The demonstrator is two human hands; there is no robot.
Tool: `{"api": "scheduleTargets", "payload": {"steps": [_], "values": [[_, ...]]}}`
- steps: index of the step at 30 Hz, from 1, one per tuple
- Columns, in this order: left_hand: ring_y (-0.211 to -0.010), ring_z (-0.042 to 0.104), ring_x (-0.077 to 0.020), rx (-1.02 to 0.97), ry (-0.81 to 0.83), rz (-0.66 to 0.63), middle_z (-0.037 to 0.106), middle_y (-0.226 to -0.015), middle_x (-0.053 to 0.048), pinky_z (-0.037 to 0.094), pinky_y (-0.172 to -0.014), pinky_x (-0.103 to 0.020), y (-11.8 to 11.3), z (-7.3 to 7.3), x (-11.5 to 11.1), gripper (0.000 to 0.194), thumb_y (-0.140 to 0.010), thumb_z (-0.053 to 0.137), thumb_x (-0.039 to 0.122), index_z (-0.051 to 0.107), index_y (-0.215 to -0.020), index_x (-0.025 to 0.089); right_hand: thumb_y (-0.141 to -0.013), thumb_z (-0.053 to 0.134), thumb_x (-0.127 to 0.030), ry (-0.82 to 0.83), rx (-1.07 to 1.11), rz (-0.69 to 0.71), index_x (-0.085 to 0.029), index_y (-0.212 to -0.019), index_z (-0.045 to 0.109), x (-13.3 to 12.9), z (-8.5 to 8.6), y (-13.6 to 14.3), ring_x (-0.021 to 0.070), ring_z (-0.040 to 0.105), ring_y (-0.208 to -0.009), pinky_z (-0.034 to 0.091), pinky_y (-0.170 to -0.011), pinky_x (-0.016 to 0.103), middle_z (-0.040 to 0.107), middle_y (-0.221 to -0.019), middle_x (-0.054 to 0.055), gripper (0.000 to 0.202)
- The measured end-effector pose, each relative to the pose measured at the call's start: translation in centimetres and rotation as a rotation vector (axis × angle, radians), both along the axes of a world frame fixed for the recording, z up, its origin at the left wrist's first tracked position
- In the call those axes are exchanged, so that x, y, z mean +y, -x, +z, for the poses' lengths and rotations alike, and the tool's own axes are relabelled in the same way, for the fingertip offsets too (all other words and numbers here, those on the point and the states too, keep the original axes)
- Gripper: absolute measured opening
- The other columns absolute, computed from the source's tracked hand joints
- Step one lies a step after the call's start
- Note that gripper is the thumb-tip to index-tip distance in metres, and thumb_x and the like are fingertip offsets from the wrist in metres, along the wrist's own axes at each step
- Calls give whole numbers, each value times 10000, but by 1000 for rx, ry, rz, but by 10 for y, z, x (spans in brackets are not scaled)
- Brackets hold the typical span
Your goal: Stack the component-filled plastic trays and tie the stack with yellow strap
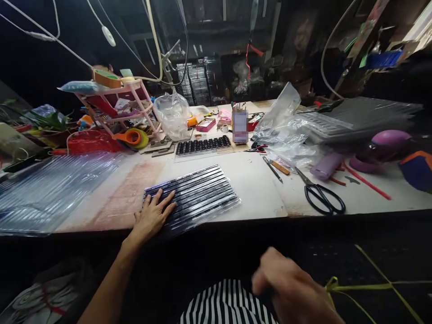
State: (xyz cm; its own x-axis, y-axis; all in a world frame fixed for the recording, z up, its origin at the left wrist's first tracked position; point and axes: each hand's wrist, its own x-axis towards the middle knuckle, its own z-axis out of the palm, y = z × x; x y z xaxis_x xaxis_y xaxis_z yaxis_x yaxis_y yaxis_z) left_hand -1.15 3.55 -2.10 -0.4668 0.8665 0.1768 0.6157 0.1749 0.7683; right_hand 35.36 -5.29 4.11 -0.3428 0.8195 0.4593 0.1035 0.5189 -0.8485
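My left hand (153,216) lies with its fingers spread on the left end of a clear plastic tray (202,193) with dark ridged rows. The tray sits at a slant on the white table, its near edge at the table's front edge. Below the table edge, in front of my body, my right hand (283,279) is smeared by motion. Its fingers look curled, and whether anything is in them cannot be made out. Behind the tray, a second tray (202,146) holds several small black pieces in rows.
Clear ridged plastic sheets (57,189) cover the table's left side. On the right lie black-handled scissors (324,198), a pen-like tool (272,170), a wooden-handled tool (280,167) and a purple fan-like object (384,144). A pink rack (145,105) stands back left; cables hang overhead.
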Motion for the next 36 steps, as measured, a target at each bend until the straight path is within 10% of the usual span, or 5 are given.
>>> {"api": "scheduleTargets", "payload": {"steps": [9, 16, 22, 28, 36], "values": [[-1370, 166, -395, 391, 316, -387, 287, -1495, -82, 32, -1005, -680, 10, 15, 27, 632, -680, 628, 598, 525, -1260, 369, -910, 432, -184, -55, -157, -251, -253, -1137, 582, 46, -54, 58, 227, 549, -900, 477, -807, 421, 595, -958, 75, 281], [-1354, 242, -360, 807, 486, -465, 235, -1493, -152, 189, -1010, -639, 17, 28, 44, 722, -775, 428, 666, 322, -1404, 327, -911, 490, -303, -103, -636, -339, -123, -1154, 577, 58, -49, 99, 237, 503, -876, 473, -801, 383, 571, -916, 108, 315], [-1246, 429, -325, 974, 293, -459, 540, -1256, -179, 174, -1007, -640, -4, 27, -27, 649, -799, 447, 640, 462, -1329, 266, -912, 462, -443, -91, -1068, -329, -109, -1083, 611, 135, -36, 97, 271, 483, -996, 411, -883, 378, 566, -1043, 153, 404], [-1234, 462, -317, 995, 48, -658, 504, -1333, -175, 335, -982, -571, -39, 24, -97, 619, -830, 454, 588, 440, -1345, 245, -900, 487, -407, -117, -1225, -217, -99, -1037, 634, 204, -22, 120, 336, 491, -1013, 367, -860, 487, 566, -1074, 204, 368], [-1349, 272, -299, 664, 231, -1150, 353, -1435, -170, 167, -1077, -610, -72, 57, -81, 673, -859, 383, 584, 344, -1393, 176, -946, 328, -370, -176, -1289, 52, -197, -1385, 372, 220, -27, 153, 337, 496, -1073, 381, -851, 497, 459, -1290, 207, 475]]}}
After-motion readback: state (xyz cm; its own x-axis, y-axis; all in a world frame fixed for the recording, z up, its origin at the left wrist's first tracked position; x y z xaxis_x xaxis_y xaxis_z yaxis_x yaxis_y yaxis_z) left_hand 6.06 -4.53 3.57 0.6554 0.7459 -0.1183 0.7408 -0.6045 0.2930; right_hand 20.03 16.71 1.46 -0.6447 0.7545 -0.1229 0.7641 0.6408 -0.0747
